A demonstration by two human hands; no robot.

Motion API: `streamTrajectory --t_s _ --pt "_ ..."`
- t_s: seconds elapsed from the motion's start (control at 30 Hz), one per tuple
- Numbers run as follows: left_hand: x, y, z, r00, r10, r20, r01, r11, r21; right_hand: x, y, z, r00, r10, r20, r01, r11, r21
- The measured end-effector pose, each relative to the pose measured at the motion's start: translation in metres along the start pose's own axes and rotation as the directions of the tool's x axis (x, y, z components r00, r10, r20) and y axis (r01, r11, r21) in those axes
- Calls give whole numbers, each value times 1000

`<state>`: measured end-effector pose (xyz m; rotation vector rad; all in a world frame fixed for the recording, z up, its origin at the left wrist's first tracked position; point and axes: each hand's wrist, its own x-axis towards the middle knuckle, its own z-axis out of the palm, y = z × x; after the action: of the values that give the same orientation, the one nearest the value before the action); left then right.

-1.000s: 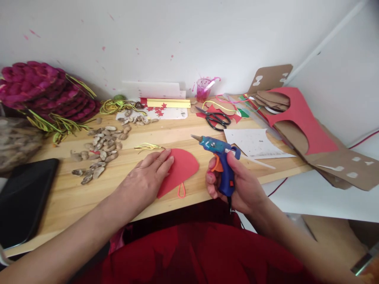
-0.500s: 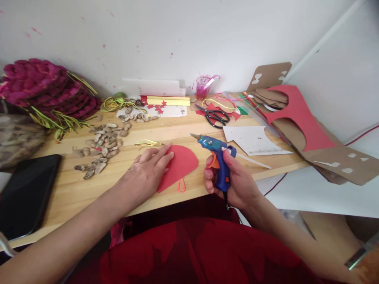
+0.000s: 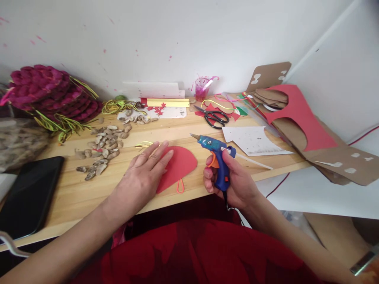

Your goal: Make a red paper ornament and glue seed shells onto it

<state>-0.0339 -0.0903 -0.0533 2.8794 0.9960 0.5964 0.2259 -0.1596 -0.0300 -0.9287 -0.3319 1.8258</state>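
As the left hand point(image 3: 145, 171) lies palm down over a red card point(image 3: 182, 161), its fingers straight and slightly apart, the right hand point(image 3: 242, 183) is wrapped firmly around the handle of a blue glue gun point(image 3: 220, 156). The card rests on a wooden table point(image 3: 166, 132), near its front edge and between the two hands, with an orange loop point(image 3: 180, 192) sticking out from its near side. The gun is raised to the right of the card, its nozzle pointing left near the card's far edge, and a pale glue stick point(image 3: 257, 162) juts from its back. Yellow strings point(image 3: 143, 144) lie just beyond the left hand's fingertips. To the left, peanut shells point(image 3: 108, 144) are scattered between the hand and a black tablet point(image 3: 32, 195), with a stack of magenta braids point(image 3: 44, 86) behind. Farther back are red stars point(image 3: 159, 112), a yellow strip point(image 3: 168, 103), a pink-stained cup point(image 3: 202, 90) and black-handled scissors point(image 3: 217, 117). At right, a cut-out red sheet point(image 3: 315, 126) lies over brown cardboard point(image 3: 352, 163), beside white paper point(image 3: 251, 140).
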Motion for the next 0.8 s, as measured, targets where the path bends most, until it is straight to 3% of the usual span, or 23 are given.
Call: streamTrajectory --t_s 0.07,0.13,0.2,0.27,0.37,0.43,0.5,0.57,0.63,0.7,0.8 --pt "-1 -1 -5 993 -83 -84 72 988 -134 1 0 0 1000 -1 -3 1 1000 -4" --pt "0 -4 -9 950 -290 -121 237 914 -330 2 -1 0 1000 -2 1 2 1000 -6" --pt "3 -7 -13 847 -529 -52 406 707 -579 3 -1 1 1000 -6 5 6 1000 -8" --pt "6 -11 -15 739 -669 80 456 409 -791 3 -1 2 1000 -9 6 9 1000 -10" --pt "12 -13 -16 635 -727 263 413 31 -910 3 -1 2 1000 2 8 -2 1000 4" --pt "15 -13 -17 577 -734 359 400 -130 -907 3 -1 3 1000 7 12 -7 1000 13" --pt "17 -11 -18 538 -732 418 377 -234 -896 2 -1 3 1000 5 11 -5 1000 9" --pt "18 -9 -18 528 -727 438 348 -286 -893 2 -2 3 1000 6 7 -6 1000 3" --pt "18 -7 -19 539 -732 418 332 -271 -903 1 -2 4 1000 10 3 -10 1000 3" --pt "18 -8 -21 566 -748 346 352 -160 -922 1 -2 4 1000 11 1 -11 1000 4" --pt "16 -10 -23 606 -772 193 430 114 -896 1 -1 4 1000 6 1 -6 1000 3"
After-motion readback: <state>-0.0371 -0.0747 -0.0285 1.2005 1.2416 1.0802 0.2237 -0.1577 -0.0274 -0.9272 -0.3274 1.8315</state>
